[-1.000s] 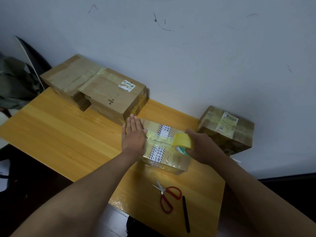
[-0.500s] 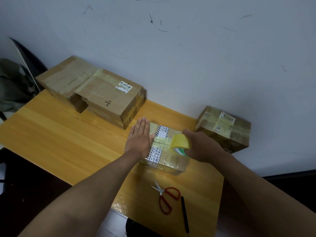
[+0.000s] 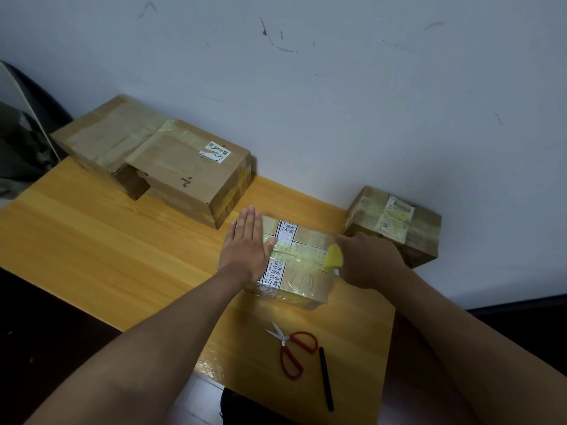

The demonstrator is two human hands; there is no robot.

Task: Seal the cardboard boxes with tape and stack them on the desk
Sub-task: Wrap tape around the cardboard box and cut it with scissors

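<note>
A small cardboard box (image 3: 303,271) with a white printed strip and yellowish tape lies in the middle of the wooden desk (image 3: 101,240). My left hand (image 3: 247,245) lies flat on the box's left end, fingers together. My right hand (image 3: 366,260) grips a yellow tape roll (image 3: 333,256) at the box's right edge, with a run of tape laid across the top. A large box (image 3: 187,174) stands against the wall at back left, overlapping another large box (image 3: 107,138). One small taped box (image 3: 395,223) sits at the back right.
Red-handled scissors (image 3: 291,348) and a black pen (image 3: 325,378) lie near the desk's front edge, below the box. A dark chair with clothing (image 3: 21,142) stands left of the desk. The white wall runs right behind the boxes.
My right hand has drawn the tape roll rightward, from the middle of the box top to its right edge. My left hand stays flat on the box's left end.
</note>
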